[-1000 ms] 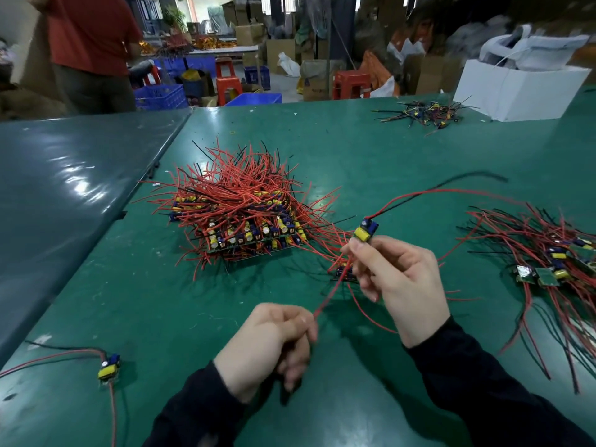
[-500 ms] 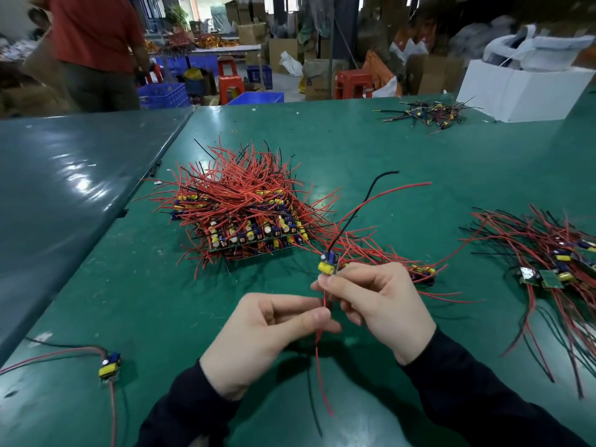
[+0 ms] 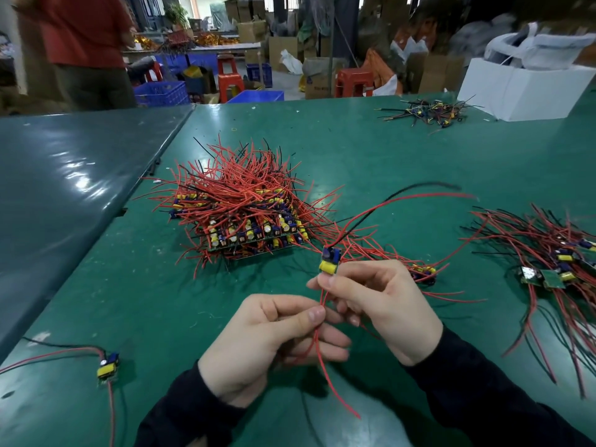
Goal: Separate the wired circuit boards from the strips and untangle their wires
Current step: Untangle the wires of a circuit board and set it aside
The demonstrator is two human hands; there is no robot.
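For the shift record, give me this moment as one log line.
phase: untangling wires | right hand: holds small blue-and-yellow circuit board | left hand: pinches its red wire | big tangled red-wire board pile: on green table

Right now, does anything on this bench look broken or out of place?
Nothing looks broken. One lone circuit board lies at the near left, apart from the big wire pile, its wires running off the green table's edge.

Light was even and fairly bright, apparently from overhead. White glare streaked the grey table (image 3: 64,175), left of the green table (image 3: 371,150), whose near edge also shone faintly. Soft shadows lay under the hands and the wire pile (image 3: 238,208). Wide-angle distortion bowed the tables' edges. The background beyond the green table was soft; the raised wires (image 3: 429,195) were motion-blurred.
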